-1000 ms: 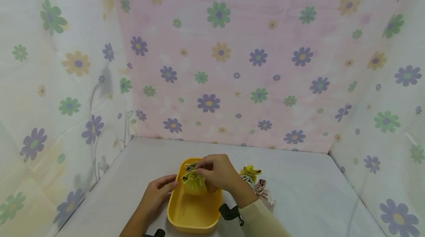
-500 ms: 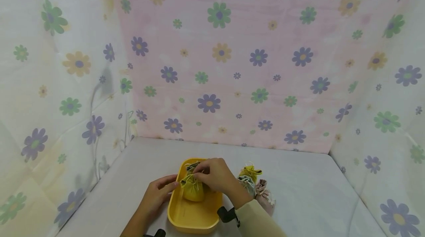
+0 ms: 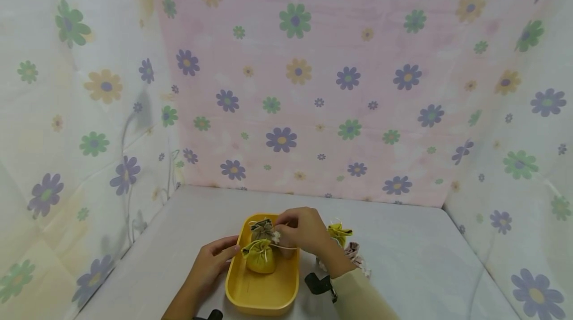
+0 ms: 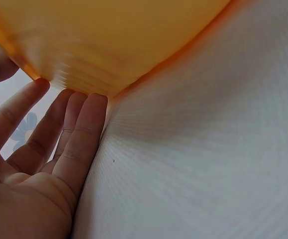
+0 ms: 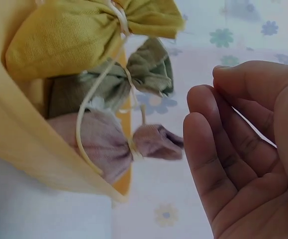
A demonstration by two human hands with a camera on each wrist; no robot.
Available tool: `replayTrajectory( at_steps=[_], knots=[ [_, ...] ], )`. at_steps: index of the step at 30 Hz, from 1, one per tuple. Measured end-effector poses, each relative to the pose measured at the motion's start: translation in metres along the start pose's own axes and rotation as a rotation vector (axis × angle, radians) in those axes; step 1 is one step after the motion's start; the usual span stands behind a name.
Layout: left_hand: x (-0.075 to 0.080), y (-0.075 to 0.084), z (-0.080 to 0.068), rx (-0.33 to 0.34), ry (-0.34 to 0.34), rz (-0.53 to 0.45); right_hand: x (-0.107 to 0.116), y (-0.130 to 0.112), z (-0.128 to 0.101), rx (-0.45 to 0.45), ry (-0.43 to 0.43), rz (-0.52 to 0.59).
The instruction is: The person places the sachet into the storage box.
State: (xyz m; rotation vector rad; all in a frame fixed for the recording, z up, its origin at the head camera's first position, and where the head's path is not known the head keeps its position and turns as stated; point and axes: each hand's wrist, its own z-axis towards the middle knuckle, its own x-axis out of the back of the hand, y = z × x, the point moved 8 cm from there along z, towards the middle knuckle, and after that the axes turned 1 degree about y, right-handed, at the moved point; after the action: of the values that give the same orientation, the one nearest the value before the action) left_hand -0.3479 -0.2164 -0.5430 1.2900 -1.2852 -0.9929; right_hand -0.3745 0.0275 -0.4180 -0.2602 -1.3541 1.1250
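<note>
My left hand rests at the left side of a yellow plastic tray. In the left wrist view its fairly straight fingers touch the tray's outer wall. A yellow drawstring pouch sits in the tray, with an olive-green pouch behind it. Beside them is a pink pouch, mostly behind my right hand in the head view. My right hand hovers over the tray's right side. Its fingers are loosely bent with nothing between them, just off the pouches' gathered necks in the right wrist view.
Right of the tray, on the white table, stand another yellow pouch and another pinkish pouch. My right wrist partly covers that group. Flower-patterned curtains enclose the table at the back and sides.
My right hand has lowered the yellow pouch into the tray, let go of it and moved slightly right. The left hand has stayed at the tray.
</note>
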Motion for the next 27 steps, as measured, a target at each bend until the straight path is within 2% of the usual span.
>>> replayTrajectory(
  at_steps=[5, 12, 22, 27],
  knots=[
    [0.001, -0.003, 0.001, 0.007, 0.0, -0.003, 0.012, 0.003, -0.004, -0.026, 0.024, 0.015],
    [0.001, -0.003, 0.0, 0.015, 0.001, -0.006, 0.026, -0.002, -0.012, 0.005, 0.073, -0.014],
    [0.0, -0.001, 0.001, 0.021, 0.001, 0.025, 0.056, 0.001, -0.035, -0.042, 0.16, -0.031],
    [0.0, 0.0, 0.0, 0.019, 0.005, 0.023, 0.071, 0.006, -0.048, -0.082, 0.183, 0.007]
  ],
)
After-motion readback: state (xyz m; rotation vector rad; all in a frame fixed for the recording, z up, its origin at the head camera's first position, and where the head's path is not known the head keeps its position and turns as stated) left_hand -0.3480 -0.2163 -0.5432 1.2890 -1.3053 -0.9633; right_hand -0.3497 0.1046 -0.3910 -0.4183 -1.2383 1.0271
